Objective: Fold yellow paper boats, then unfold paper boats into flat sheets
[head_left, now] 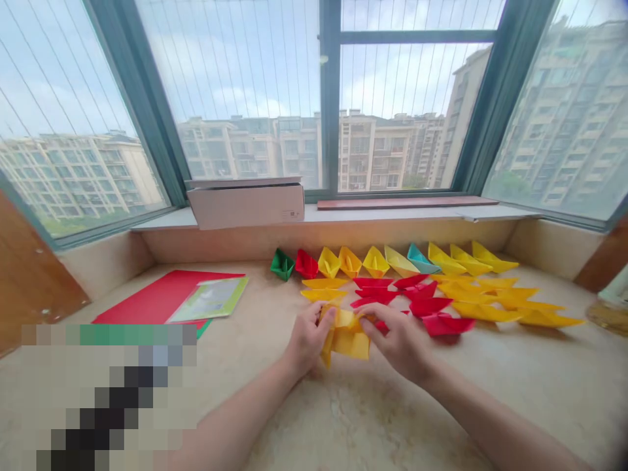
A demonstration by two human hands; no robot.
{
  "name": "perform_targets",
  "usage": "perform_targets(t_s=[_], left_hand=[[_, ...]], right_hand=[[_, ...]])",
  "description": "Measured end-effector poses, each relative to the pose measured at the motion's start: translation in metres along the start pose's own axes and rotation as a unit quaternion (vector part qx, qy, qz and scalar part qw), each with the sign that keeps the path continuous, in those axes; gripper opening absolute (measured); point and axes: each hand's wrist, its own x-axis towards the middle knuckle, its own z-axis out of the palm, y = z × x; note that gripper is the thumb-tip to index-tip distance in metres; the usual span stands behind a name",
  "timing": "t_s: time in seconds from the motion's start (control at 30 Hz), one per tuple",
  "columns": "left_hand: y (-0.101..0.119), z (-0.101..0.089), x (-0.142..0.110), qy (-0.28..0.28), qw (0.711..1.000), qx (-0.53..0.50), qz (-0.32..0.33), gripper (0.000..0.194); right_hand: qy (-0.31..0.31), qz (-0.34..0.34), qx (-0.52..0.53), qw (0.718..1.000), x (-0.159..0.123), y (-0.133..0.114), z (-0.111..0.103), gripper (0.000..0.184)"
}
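A sheet of yellow paper [350, 343], partly folded with flaps standing out, is held between both hands above the stone-like sill. My left hand [310, 333] pinches its left side, thumb on top. On the opposite side, my right hand [392, 333] grips the upper right edge between thumb and fingers. Just beyond the hands lie folded yellow paper boats [322, 284] and red paper boats [426, 307]. More yellow boats [510, 301] sit to the right. Behind them stands a row of opened boats, among them a green boat [282, 264] and a blue boat [422, 259].
Red paper sheets [152, 297] lie at the left under a clear packet with a green edge [210, 299]. A white box [248, 204] rests on the window ledge. A glass container [608, 311] stands at the far right. The lower left is pixelated.
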Motion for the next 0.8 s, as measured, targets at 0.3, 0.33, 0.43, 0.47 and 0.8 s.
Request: perform_targets(t_s=[0.3, 0.33, 0.43, 0.47, 0.8], left_hand=[[0.016, 0.014, -0.019, -0.070, 0.985, -0.147, -0.053, 0.046], [0.014, 0.014, -0.017, -0.061, 0.985, -0.151, -0.061, 0.046], [0.010, 0.012, -0.014, -0.041, 0.984, -0.155, -0.075, 0.046], [0.010, 0.012, -0.013, -0.040, 0.984, -0.155, -0.079, 0.045], [0.001, 0.010, -0.013, -0.049, 0.994, -0.065, -0.071, 0.036]], right_hand=[[-0.010, -0.060, -0.028, 0.998, -0.002, 0.004, -0.013, 0.021], [-0.023, -0.071, -0.026, 0.997, -0.002, 0.004, -0.013, 0.024], [-0.056, -0.097, -0.020, 0.994, -0.005, 0.004, -0.013, 0.042], [-0.065, -0.104, -0.021, 0.992, -0.005, 0.005, -0.012, 0.045], [-0.100, -0.201, -0.129, 0.966, -0.001, 0.009, -0.023, 0.026]])
